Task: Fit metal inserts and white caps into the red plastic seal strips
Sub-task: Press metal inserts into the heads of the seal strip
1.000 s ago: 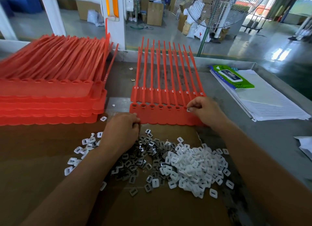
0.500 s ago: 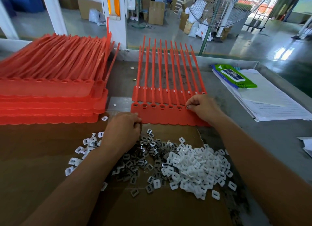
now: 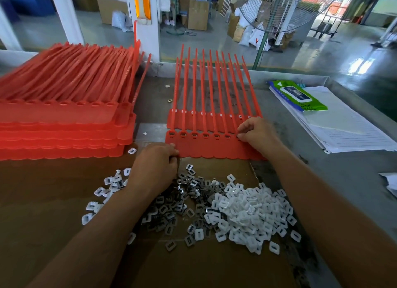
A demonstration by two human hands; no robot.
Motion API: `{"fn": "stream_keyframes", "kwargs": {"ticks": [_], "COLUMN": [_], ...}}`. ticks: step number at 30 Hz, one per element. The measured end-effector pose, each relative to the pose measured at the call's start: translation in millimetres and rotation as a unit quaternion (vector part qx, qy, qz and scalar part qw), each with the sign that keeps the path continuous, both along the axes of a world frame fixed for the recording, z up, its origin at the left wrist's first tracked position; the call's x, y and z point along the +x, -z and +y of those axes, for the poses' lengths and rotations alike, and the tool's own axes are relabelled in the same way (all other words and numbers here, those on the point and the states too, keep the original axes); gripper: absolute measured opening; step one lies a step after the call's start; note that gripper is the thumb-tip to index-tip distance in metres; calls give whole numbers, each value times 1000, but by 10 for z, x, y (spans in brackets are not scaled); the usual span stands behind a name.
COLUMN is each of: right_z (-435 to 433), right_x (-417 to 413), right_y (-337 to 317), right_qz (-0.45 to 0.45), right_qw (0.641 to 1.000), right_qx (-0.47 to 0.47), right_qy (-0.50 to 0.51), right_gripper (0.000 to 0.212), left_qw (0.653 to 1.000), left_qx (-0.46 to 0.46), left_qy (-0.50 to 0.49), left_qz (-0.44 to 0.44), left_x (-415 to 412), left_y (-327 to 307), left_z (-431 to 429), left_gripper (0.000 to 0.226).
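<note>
Fingers [image 3: 242,129] of the right hand [image 3: 260,135] are pinching an insert [image 3: 238,135] into the strip [image 3: 204,147]; left hand [image 3: 155,166] is curling over loose inserts [image 3: 171,204], contents unclear.

Bare forearms and bare hands, seen from above.
The left forearm [image 3: 103,234] and right forearm [image 3: 322,201] are uncovered along all of their visible length, and no sleeve edge comes into view. The left hand [image 3: 155,165] and right hand [image 3: 257,133] are bare too, backs and knuckles uppermost.
</note>
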State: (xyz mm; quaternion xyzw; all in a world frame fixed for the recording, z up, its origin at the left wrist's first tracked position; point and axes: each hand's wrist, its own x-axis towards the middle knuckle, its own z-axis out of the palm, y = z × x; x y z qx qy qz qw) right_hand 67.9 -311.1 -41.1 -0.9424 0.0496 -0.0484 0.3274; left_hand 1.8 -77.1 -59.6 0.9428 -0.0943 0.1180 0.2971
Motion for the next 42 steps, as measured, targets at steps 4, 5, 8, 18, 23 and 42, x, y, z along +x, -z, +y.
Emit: {"fn": "stream_keyframes", "kwargs": {"ticks": [4, 5, 8, 18, 23, 42], "right_z": [13, 16, 13, -71, 41, 835], "right_x": [37, 43, 39, -94, -254, -628], "right_y": [-3, -3, 4, -59, -148, -171], "right_qz": [16, 17, 24, 7, -31, 16], "right_qw": [999, 999, 999, 999, 997, 937], "right_qx": [11, 8, 8, 45, -34, -148], "right_qy": [30, 32, 29, -3, -59, -315], "right_gripper": [21, 22, 19, 15, 13, 19], "left_qw": [1000, 1000, 1000, 1000, 1000, 1000], "left_qx": [2, 2, 2, 4, 5, 17], "left_qy": [-3, -4, -3, -5, -5, -3], "left_qz": [1, 1, 3, 4, 6, 7], "left_x": [3, 0, -3, 2, -1, 0], "left_y": [3, 3, 5, 9, 5, -9], "left_z": [-5, -5, 1, -6, -7, -6], "left_gripper": [27, 27, 27, 27, 27, 27]}}
